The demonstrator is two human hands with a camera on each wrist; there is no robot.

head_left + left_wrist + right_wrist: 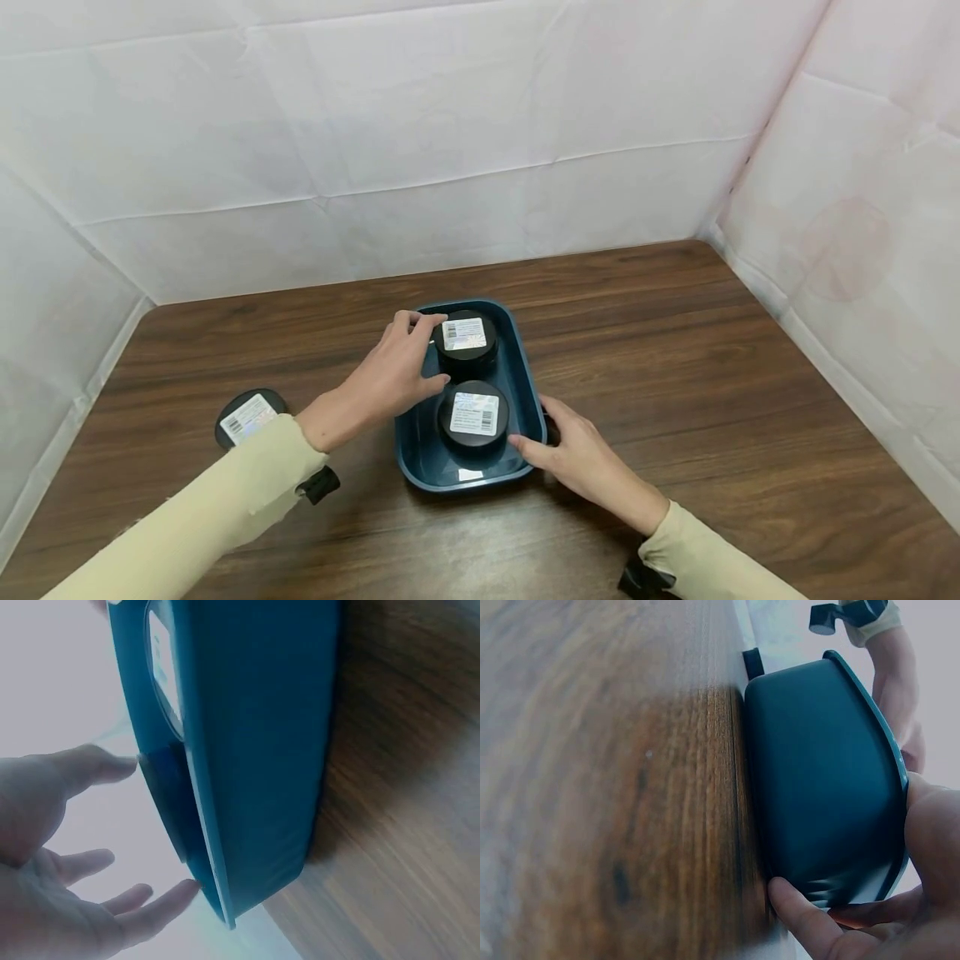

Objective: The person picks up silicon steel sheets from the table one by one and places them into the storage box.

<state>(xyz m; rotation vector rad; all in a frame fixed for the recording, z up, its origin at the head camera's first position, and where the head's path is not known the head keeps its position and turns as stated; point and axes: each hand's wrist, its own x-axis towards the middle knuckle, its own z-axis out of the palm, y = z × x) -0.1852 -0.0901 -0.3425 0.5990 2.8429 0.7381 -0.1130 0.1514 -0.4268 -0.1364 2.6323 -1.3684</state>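
Note:
A dark blue tray (528,375) with raised walls stands on the table. Two round black containers with white barcode labels sit inside it, a far container (487,329) and a near container (457,433). My left hand (397,362) reaches over the tray's left wall, thumb and fingers spread at the left side of the far container. In the left wrist view, the fingers (161,911) look extended; firm contact cannot be made out. My right hand (577,446) holds the tray's right wall, thumb at the rim and fingers (806,915) against the outside.
Another round black container (251,417) with a white label stands on the brown wooden table (675,358), left of the tray and partly behind the left forearm. White sheeting (450,133) rises behind the table and at both sides.

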